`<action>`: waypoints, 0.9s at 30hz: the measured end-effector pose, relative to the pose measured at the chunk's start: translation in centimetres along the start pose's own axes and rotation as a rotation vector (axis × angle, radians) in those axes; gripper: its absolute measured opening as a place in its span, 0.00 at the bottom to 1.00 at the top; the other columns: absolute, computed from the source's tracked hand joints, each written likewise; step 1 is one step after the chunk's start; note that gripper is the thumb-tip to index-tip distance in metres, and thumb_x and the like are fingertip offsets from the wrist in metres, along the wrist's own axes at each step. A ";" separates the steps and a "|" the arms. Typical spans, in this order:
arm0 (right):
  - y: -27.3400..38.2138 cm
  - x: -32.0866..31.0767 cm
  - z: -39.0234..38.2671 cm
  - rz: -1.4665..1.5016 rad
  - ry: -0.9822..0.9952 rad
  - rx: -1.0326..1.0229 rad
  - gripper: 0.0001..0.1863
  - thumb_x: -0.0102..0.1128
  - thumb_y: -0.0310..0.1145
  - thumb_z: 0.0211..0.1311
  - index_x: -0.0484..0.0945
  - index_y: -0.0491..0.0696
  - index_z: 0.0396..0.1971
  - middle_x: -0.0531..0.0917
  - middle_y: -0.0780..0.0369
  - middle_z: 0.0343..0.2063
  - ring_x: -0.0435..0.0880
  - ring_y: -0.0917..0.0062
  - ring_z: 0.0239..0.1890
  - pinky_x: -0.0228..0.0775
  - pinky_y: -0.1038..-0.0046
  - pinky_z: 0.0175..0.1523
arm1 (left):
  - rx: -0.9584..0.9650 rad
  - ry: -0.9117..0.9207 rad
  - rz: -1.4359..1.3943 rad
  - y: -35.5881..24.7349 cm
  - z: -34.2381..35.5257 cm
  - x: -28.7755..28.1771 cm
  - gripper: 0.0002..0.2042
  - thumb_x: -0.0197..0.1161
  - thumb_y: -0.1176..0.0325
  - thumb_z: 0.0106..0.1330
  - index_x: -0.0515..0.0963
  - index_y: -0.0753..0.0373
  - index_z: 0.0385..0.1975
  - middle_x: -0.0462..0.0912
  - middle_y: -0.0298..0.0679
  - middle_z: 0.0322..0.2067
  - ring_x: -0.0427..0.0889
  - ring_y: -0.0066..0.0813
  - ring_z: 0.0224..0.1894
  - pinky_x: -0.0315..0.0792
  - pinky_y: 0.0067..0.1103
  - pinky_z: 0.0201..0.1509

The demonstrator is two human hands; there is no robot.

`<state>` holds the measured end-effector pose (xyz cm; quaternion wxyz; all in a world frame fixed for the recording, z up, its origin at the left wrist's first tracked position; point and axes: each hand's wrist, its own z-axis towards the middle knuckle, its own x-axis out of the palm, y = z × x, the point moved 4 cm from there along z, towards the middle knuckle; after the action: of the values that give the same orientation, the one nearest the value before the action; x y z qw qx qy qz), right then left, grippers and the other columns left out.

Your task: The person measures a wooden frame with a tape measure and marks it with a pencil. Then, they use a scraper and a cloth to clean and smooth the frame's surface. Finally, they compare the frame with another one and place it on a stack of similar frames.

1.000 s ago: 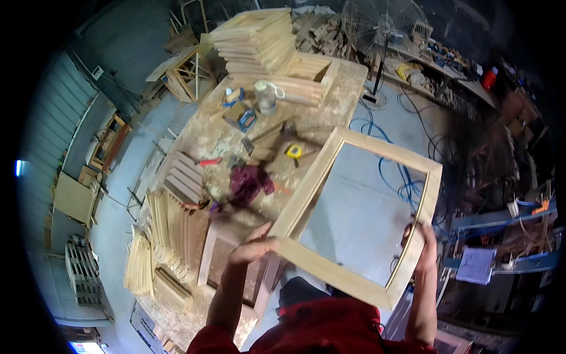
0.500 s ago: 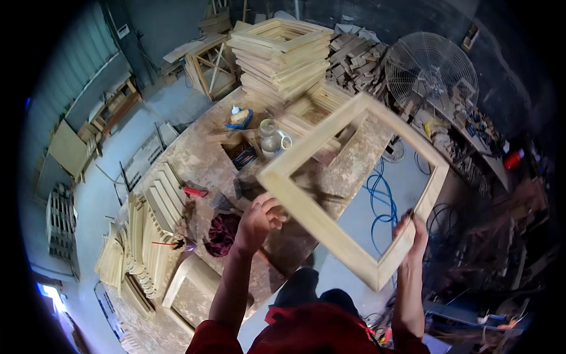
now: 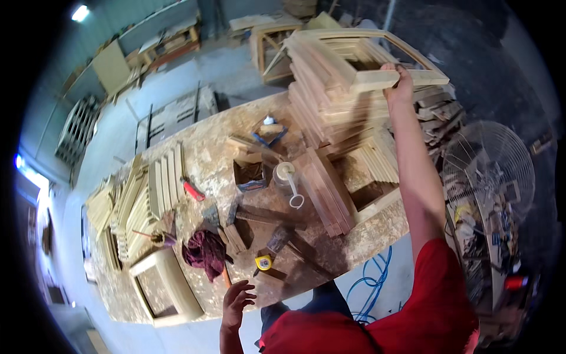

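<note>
My right hand (image 3: 400,87) stretches far out and grips the near rail of a pale wooden frame (image 3: 430,78). That frame is at the top of a tall stack of similar frames (image 3: 309,103) at the far end of the workbench; whether it rests fully on them I cannot tell. My left hand (image 3: 237,304) hangs at the bench's near edge with its fingers apart and nothing in them. Close to it are a yellow tape measure (image 3: 263,262), a dark red cloth (image 3: 204,253) and a hammer (image 3: 279,239).
On the workbench (image 3: 221,135) lie a small cardboard box (image 3: 250,172), a clear jar (image 3: 284,176), a red-handled tool (image 3: 193,190) and several wooden strips (image 3: 167,180). A smaller wooden frame (image 3: 186,286) lies front left. A large fan (image 3: 489,162) and blue hose (image 3: 370,289) are at the right.
The frame in my right hand has gone from close in front of me, tilted, to the top of the far stack. My left hand has drawn back toward me. The view has shifted.
</note>
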<state>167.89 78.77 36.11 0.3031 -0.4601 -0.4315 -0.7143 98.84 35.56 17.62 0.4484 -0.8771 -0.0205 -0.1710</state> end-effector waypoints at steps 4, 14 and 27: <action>0.5 -8.5 14.9 -0.752 -0.154 0.232 0.21 0.45 0.46 0.82 0.73 0.43 0.54 0.80 0.55 0.49 0.82 0.64 0.52 0.80 0.62 0.58 | -0.030 -0.298 -0.091 3.5 -3.5 3.3 0.21 0.58 0.63 0.79 0.72 0.67 0.66 0.83 0.44 0.55 0.86 0.30 0.48 0.79 0.26 0.52; 6.8 -14.0 -3.1 -1.321 -0.371 0.254 0.14 0.55 0.44 0.78 0.77 0.51 0.52 0.72 0.68 0.36 0.71 0.81 0.33 0.67 0.75 0.35 | -0.102 -0.386 -0.094 9.9 -6.8 4.1 0.20 0.60 0.60 0.78 0.75 0.68 0.62 0.85 0.42 0.50 0.85 0.31 0.47 0.82 0.26 0.47; -45.7 4.2 -59.3 -1.898 0.705 0.998 0.34 0.72 0.36 0.67 0.70 0.47 0.70 0.77 0.49 0.65 0.74 0.56 0.70 0.68 0.59 0.71 | 0.005 -1.387 -0.417 20.7 -12.6 -34.0 0.19 0.62 0.55 0.76 0.77 0.67 0.51 0.83 0.38 0.41 0.81 0.28 0.42 0.80 0.28 0.47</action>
<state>104.88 45.80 12.46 -0.1073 0.4539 -0.7341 -0.4935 67.26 17.18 -2.48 0.2925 -0.7606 -0.4673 0.3428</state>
